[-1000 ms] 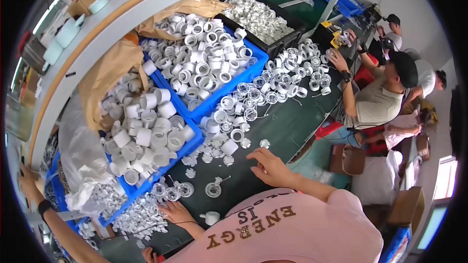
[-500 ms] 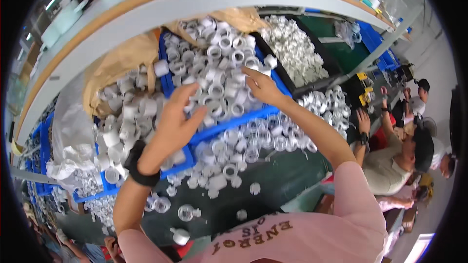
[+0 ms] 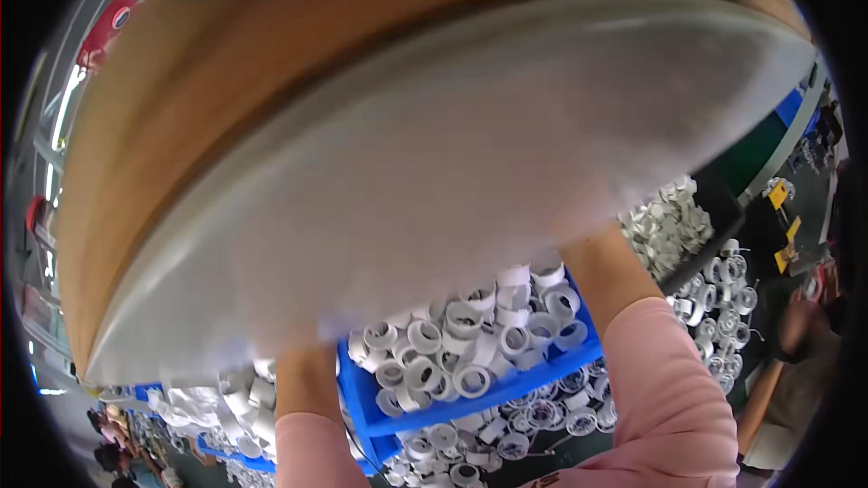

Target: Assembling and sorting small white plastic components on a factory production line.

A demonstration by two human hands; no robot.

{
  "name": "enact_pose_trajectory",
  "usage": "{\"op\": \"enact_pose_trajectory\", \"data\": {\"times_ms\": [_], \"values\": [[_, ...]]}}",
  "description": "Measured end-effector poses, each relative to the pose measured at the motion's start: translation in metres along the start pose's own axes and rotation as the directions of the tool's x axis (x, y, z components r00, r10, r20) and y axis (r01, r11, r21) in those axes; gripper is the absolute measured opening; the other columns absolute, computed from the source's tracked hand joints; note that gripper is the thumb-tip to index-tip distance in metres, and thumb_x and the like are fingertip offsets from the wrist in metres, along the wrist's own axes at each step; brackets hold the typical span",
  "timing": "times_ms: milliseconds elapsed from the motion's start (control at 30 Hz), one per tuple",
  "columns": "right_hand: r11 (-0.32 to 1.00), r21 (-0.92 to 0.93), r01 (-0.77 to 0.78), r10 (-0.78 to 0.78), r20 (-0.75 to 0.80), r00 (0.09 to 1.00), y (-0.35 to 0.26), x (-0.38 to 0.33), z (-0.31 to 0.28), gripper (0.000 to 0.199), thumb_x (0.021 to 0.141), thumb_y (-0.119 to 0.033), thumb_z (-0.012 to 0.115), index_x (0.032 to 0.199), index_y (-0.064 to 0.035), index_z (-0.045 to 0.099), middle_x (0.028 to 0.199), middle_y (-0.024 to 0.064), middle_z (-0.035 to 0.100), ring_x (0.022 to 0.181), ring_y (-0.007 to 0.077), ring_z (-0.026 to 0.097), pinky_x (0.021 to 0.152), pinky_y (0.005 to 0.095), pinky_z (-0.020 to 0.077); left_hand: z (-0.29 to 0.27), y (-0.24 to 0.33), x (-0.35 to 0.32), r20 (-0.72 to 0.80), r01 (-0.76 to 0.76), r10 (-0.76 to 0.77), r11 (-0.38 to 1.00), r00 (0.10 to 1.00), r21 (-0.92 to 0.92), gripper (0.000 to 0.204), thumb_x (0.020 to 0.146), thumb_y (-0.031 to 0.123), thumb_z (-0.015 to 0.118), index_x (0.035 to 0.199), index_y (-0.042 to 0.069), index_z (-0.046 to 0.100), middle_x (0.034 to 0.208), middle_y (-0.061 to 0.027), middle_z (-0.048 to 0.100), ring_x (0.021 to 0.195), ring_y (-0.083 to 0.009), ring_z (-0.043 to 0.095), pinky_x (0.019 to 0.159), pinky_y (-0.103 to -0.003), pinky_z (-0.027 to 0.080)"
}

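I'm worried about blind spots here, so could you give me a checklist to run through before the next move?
1. Left hand in sight: not ok. The grey shelf front hides it; only the left forearm shows.
2. Right hand in sight: not ok. It is hidden too, beyond the right forearm.
3. Both hands free of parts: cannot tell.
4. White rings present in the blue bin: ok. Many show in its visible part.
5. Whole black bin in view: not ok. The shelf front covers some of it, though white pieces show inside.
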State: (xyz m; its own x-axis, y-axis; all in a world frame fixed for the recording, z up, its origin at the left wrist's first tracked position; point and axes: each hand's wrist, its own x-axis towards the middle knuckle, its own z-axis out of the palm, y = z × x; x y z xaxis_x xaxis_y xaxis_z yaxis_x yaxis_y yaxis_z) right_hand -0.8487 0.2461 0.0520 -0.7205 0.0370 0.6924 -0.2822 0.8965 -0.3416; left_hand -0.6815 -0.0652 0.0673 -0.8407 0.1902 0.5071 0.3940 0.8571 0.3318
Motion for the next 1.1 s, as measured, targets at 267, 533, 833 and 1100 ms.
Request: {"op": "enact_pose_trajectory", "data": {"times_ms": [267,533,833,1100], "values": [[0.977,0.166,0.136,-0.118,-0.114,0.986,-0.052,0.017,0.041,0.059,0.085,-0.046,0.049,0.134,-0.0133,0.047,0.137,0.0136,0.046,0.129,0.0313,0.037,0.107,0.0468,0.0277,-0.022,-0.023,0.074,-0.013,-0.129,0.129,0.992,0.992,0.005,0.051,0.08,0.029,0.056,0.127,0.008,0.051,0.135,-0.0198,0.046,0.123,-0.0363,0.044,0.103,-0.039,0.035],[0.958,0.236,0.161,-0.166,0.003,0.986,-0.062,-0.001,0.002,0.065,0.084,-0.053,0.049,0.136,-0.0134,0.045,0.139,0.0129,0.044,0.131,0.0301,0.036,0.108,0.0444,0.0274,-0.014,-0.012,0.071,0.134,-0.104,0.124,0.984,0.983,-0.147,0.055,0.08,0.03,0.057,0.131,0.01,0.048,0.14,-0.0188,0.04,0.127,-0.036,0.04,0.106,-0.04,0.033],[0.806,0.39,-0.446,-0.071,0.811,0.581,-0.107,-0.053,-0.14,0.09,0.073,-0.077,0.045,0.133,-0.0092,0.049,0.136,0.0147,0.047,0.129,0.0283,0.04,0.108,0.0357,0.0289,-0.049,0.077,0.028,0.581,0.541,-0.176,0.639,0.795,-0.547,0.062,0.087,0.049,0.053,0.134,0.009,0.046,0.133,-0.0055,0.046,0.123,-0.0173,0.039,0.103,-0.026,0.029],[0.867,0.339,-0.364,0.013,0.716,0.698,-0.14,-0.095,-0.168,0.078,0.068,-0.074,0.055,0.128,-0.023,0.055,0.129,0.0129,0.053,0.118,0.029,0.052,0.099,0.0376,0.041,-0.073,0.104,-0.036,0.413,0.32,-0.038,0.696,0.91,-0.642,0.036,0.088,0.037,0.054,0.119,0.02,0.059,0.13,-0.0063,0.045,0.132,-0.0243,0.024,0.108,-0.033,0.022]]}}
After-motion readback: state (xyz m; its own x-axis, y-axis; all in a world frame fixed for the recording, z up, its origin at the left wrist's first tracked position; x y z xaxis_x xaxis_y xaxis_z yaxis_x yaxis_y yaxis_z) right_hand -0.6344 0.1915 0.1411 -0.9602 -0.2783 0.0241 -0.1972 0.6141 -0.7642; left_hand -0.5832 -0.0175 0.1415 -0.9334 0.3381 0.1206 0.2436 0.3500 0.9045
